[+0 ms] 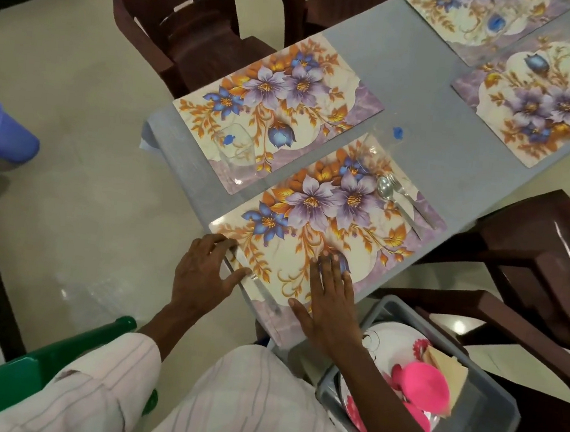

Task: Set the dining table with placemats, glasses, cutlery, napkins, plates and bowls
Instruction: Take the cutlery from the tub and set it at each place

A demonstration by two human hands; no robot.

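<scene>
The nearest rectangular placemat (312, 212), glossy cream printed with purple and blue flowers and orange leaves, lay at the near corner of the grey table (414, 99). The right hand (332, 303) pressed flat on it, fingers straight, gripping nothing. The left hand (204, 272) rested with fingers spread at its left edge, over the end of a silver table knife (269, 297). A steel spoon (385, 189) and fork (419, 211) lay at the mat's far end beside a clear glass (376, 151).

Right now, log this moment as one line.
left hand: at knife | right hand: flat on near placemat | spoon, fork: laid | plates: in bin
</scene>
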